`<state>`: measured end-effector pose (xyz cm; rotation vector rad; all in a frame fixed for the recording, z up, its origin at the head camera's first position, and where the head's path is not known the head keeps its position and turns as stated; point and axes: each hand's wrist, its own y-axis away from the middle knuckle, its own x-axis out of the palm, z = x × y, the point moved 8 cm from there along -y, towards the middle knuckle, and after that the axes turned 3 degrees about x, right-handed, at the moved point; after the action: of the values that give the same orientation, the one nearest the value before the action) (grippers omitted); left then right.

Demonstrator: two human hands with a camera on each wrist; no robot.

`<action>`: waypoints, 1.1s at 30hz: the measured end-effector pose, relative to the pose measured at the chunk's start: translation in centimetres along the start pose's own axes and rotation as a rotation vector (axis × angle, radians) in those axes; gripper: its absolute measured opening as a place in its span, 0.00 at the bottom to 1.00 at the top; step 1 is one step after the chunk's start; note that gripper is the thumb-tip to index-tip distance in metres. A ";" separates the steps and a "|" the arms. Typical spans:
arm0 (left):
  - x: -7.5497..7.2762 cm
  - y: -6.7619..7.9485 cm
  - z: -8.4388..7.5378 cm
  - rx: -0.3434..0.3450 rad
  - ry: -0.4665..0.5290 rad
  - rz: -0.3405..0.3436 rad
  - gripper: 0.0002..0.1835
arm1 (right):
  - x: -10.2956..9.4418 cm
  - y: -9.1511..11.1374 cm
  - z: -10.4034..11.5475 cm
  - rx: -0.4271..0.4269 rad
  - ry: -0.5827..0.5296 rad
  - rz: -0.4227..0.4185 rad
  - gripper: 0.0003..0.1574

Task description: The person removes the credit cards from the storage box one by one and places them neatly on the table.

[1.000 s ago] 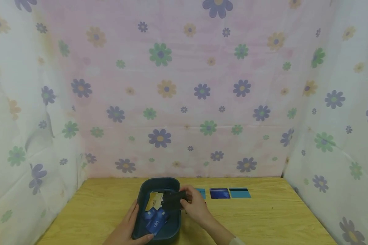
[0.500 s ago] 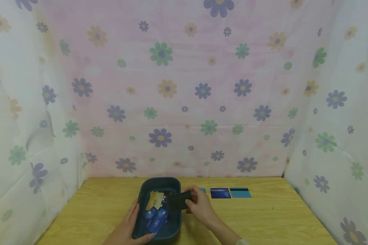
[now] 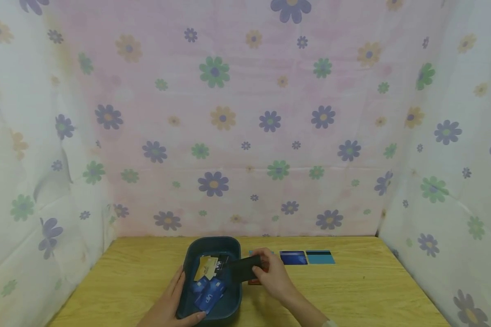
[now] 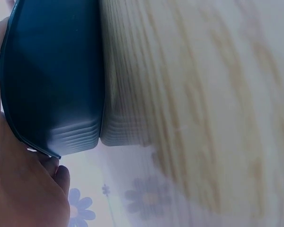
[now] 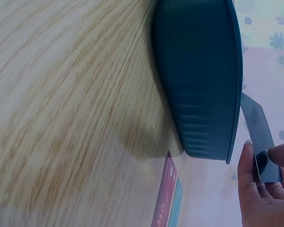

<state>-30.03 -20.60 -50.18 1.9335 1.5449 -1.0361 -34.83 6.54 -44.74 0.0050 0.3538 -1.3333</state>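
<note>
My right hand [image 3: 276, 277] pinches a black card [image 3: 245, 269] between thumb and fingers, over the right rim of a dark teal plastic tray [image 3: 213, 243]. In the right wrist view the card [image 5: 259, 120] reaches from the fingertips up to the tray's rim. The left hand [image 3: 167, 299] holds the tray's left side, thumb at the near rim and fingers along the outer wall. Inside the tray lie a gold card [image 3: 203, 267], a black VIP card [image 3: 221, 264] and overlapping blue cards [image 3: 209, 295]. Part of the black VIP card is hidden.
Behind the right hand, a dark blue card [image 3: 293, 258] and a light blue card with a black stripe [image 3: 321, 257] lie on the wooden table [image 3: 372, 290]. A red card [image 5: 165, 194] lies beside the tray, mostly covered in the head view. Flowered cloth [image 3: 245, 113] encloses the table.
The right hand has drawn the black card a little to the right, baring the VIP card in the tray and part of the red card. The left hand and tray stay put.
</note>
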 end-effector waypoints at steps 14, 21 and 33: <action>0.1 0.0 0.0 -0.002 0.009 0.003 0.66 | -1.5 0.4 -0.3 0.011 0.016 -0.013 0.19; 0.1 0.0 0.0 -0.014 0.011 0.004 0.66 | -3.1 0.8 -1.0 0.039 0.005 -0.009 0.19; 0.0 0.0 -0.2 -0.015 0.018 0.000 0.66 | -6.0 1.5 -2.9 0.059 -0.024 -0.072 0.22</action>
<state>-29.96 -20.47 -50.10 1.9379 1.5579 -1.0063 -35.27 13.23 -46.28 0.0260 0.2962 -1.4136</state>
